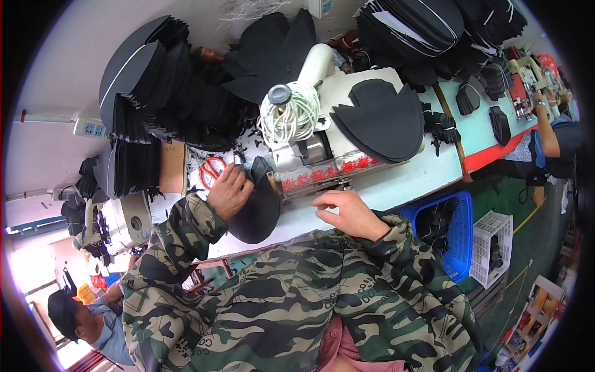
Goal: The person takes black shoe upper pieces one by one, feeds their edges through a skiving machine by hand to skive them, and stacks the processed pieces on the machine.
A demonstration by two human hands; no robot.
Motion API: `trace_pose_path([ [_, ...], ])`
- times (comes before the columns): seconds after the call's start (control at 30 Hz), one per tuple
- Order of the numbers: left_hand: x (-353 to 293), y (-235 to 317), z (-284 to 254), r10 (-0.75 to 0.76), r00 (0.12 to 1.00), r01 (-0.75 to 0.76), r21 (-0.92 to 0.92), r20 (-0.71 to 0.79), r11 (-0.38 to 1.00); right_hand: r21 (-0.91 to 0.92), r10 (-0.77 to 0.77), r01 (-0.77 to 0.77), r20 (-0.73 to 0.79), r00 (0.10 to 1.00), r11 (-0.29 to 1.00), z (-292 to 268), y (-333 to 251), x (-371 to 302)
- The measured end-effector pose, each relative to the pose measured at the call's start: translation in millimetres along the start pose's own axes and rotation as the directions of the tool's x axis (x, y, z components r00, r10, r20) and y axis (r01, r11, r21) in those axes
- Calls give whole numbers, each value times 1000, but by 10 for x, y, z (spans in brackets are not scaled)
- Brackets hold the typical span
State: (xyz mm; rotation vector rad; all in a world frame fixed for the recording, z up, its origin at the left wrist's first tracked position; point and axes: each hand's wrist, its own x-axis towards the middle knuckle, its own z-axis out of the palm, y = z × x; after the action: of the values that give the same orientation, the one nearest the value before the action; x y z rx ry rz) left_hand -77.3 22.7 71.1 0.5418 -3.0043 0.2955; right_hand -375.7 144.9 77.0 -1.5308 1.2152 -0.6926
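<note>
My left hand (230, 193) lies at the left edge of a flat black foam-like piece (259, 214) with a rounded end. Its fingers are stretched out, fingertips close to red-handled scissors (212, 173). In front of the sewing machine (325, 167) hovers my right hand (354, 214), thumb and forefinger apart, nothing visible between them. A small metal knob (344, 184) on the machine's front is near its fingers. On top of the machine rest stacked black notched pieces (384, 121) and a coil of pale cord (289, 118). The machine's stitching parts are partly hidden.
Tall stacks of black pieces (180, 93) stand at the back left, and tied bundles (412, 31) at the back right. A blue basket (462, 239) and a white crate (491, 248) are right of the table. Co-workers sit at lower left (102, 328) and far right (548, 139).
</note>
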Motion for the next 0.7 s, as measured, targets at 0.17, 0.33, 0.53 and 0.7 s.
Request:
trace_pose_path([
  [0.17,445,8,-802,65,785,355,-534,616,768,84,-284,272,265,921,959,-23,55,-28],
  [0.33,610,-96,-520,-12,887,446,-853,461,271,224,112,-112,13,994,968,-40,-134,88],
  [0.53,566,-212,57,193,681,704,-559,707,-439,287,132,-101,-91,987,953,515,-234,191],
  [0.7,779,-448,-115,208,551,792,-429,808,-434,438,134,-61,-137,981,897,739,-238,383],
])
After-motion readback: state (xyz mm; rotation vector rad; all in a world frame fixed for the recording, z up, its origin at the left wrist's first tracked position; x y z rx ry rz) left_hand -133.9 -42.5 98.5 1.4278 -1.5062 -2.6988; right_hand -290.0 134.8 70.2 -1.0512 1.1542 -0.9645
